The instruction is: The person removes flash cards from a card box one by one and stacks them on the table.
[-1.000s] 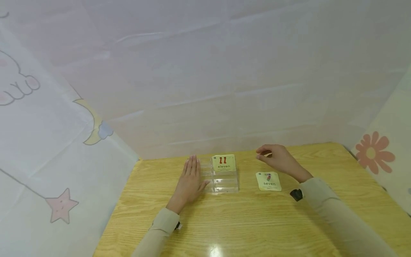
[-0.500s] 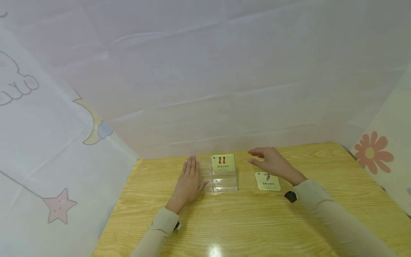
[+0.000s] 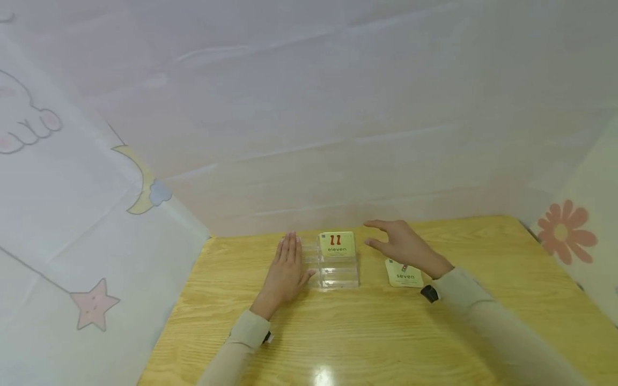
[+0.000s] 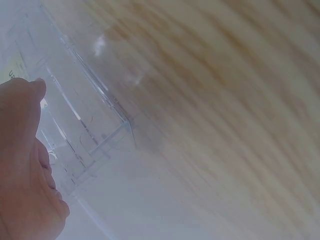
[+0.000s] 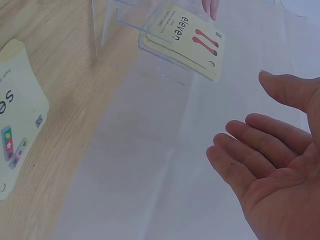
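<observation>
A clear tiered plastic rack (image 3: 340, 277) stands near the back of the table. In its rear right slot sit yellow "eleven" cards (image 3: 337, 244), more than one thick in the right wrist view. My left hand (image 3: 287, 271) rests flat along the rack's left side, fingers straight and thumb out over it. To the right of the rack my right hand (image 3: 403, 246) hangs in the air, thumb spread from the fingers; nothing lies in its palm (image 5: 280, 185). Below it on the table is a "seven" card (image 3: 404, 277), its upper part hidden behind the hand.
The wooden table (image 3: 270, 356) meets a pale fabric backdrop (image 3: 309, 134) close behind the rack. Printed cloth with a star (image 3: 95, 304) hangs at the left, and a flower (image 3: 565, 231) shows on the right side cloth.
My right hand has moved left toward the rack, its thumb and fingers spreading apart, and now covers part of the "seven" card. The left hand stays at the rack.
</observation>
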Demonstrator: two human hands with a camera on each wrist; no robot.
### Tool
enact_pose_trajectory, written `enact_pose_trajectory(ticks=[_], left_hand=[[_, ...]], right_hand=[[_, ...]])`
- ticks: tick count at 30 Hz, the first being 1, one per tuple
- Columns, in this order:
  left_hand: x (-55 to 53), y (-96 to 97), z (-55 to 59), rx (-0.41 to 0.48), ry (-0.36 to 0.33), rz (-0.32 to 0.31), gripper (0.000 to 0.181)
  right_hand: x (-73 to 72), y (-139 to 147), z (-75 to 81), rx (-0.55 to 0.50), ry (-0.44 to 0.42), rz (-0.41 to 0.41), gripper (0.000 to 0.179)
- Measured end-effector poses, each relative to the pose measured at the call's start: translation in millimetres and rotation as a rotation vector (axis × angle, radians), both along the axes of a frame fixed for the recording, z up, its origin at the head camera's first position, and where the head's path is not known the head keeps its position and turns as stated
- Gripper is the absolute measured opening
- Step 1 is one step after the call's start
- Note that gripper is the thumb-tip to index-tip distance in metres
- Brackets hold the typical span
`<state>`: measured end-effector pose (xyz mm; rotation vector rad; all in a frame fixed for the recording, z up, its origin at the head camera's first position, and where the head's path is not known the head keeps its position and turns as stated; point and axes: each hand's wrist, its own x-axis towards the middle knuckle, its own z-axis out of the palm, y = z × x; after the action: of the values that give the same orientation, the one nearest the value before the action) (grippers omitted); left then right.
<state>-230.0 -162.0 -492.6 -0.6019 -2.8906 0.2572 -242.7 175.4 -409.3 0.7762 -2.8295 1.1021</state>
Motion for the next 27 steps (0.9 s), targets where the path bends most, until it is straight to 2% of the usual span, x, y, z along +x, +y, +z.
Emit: enact_pose_trajectory(ticks=[3,9,12,22,27], left_hand=[[0.1,0.0,0.6,0.013,0.008,0.000,0.092],[1.8,-0.9,0.3,0.006,0.013,0.002,0.091],[2.4,-0.3,0.0,0.000,0.017,0.009,0.092],[-0.3,1.2,-4.9,-0.035,0.026,0.006,0.092],[-0.2,2.2,-3.7,-0.044,0.020,0.004,0.092]], right_hand=[[-1.0,-3,0.8,-0.002,0.011,0.023,0.057],[-2.8,-13,-1.5,0.101,0.181,0.071,0.056],[-2.3,-18,-1.3,0.143,0.237,0.101,0.057],[0.1,-24,-3.9,0.238,0.282,0.125,0.062],[-3.0,-24,-9.7,0.303,0.290,0.171,0.067]])
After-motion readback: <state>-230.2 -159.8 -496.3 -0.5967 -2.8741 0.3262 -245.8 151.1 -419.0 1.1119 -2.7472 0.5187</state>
